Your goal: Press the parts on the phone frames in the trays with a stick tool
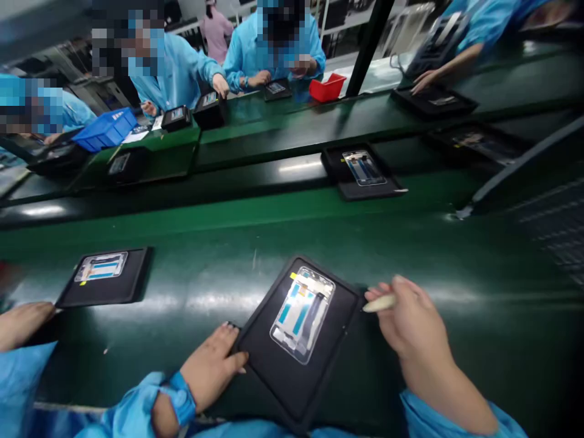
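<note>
A black tray (278, 371) lies tilted across the green bench just before me. Set in it is a phone frame (303, 313) with blue strips, a dark flex cable and a yellow tab at one corner. My left hand (212, 368) grips the tray's left edge, thumb on top and fingers along the side. Closed around a cream-coloured pointed stick (381, 303), my right hand (413, 319) is at the tray's right corner. The stick's tip points left, close to that corner; whether they touch, I cannot tell.
Another tray (132, 280) with a phone frame lies at left, a co-worker's hand (27, 322) beside it. Farther back, another tray (349, 182) lies by the raised line. Co-workers in blue sit opposite, near a blue bin (104, 129) and red bin (327, 89). A metal bar (524, 161) slants at right.
</note>
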Demonstrator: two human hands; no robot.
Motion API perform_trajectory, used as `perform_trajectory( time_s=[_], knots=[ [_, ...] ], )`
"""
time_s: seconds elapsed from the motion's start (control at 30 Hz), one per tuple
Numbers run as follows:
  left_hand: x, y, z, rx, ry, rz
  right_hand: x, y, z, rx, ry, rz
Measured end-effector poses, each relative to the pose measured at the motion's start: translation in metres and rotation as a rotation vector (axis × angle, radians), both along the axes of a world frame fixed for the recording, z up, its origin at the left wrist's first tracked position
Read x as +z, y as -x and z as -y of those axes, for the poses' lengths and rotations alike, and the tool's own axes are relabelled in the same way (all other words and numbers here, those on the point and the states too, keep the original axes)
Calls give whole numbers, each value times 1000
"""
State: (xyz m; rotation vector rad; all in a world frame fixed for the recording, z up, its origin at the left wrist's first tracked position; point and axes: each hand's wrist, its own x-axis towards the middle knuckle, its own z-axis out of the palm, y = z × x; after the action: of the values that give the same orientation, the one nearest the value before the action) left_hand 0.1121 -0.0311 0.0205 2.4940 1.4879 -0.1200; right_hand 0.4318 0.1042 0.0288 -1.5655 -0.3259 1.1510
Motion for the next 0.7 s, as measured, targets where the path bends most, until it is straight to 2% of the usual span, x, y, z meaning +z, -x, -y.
perform_trajectory(
  time_s=[0.07,0.17,0.23,0.3,0.4,0.5,0.6,0.7],
  knots=[
    [-1,19,-8,80,5,-51,6,6,9,170,41,134],
    [2,46,-29,355,-46,-143,17,20,22,611,75,502],
    [4,48,-37,533,-121,-155,23,33,26,876,-41,767],
    [3,36,-38,619,-203,-122,27,48,24,1052,-225,992],
    [-7,4,-29,599,-243,-53,26,73,11,1214,-438,1244],
    [-18,-16,-19,600,-240,-41,23,94,-5,1376,-528,1419],
    [-22,-17,-15,554,-238,-15,22,105,-14,1514,-474,1511],
    [-22,-12,-12,473,-232,23,25,107,-13,1529,-301,1558]
  ],
)
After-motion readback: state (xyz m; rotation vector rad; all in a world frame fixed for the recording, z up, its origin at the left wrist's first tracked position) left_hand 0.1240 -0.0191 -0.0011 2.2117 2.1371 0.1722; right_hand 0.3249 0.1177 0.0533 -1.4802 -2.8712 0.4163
